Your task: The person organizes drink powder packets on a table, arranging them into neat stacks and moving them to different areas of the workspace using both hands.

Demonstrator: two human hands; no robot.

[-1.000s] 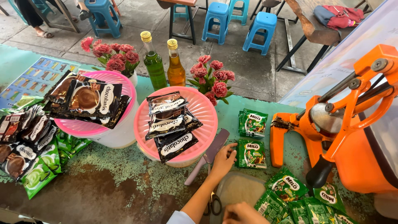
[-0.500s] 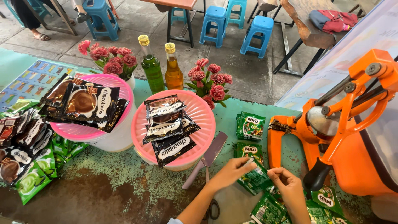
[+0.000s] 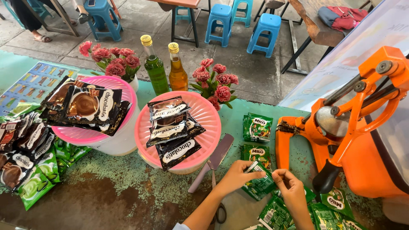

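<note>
Green sachet point(image 3: 260, 184) pinched between left hand point(image 3: 238, 175) and right hand point(image 3: 289, 187) fingers.

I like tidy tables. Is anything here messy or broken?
Yes. The table top is worn, with brown rusty patches showing through the green paint. Green sachets lie scattered near the hands, and the dark packets on the pink lid sit crooked.

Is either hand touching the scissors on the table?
No: the left hand and right hand both pinch a green sachet, while the scissors lie apart.
</note>
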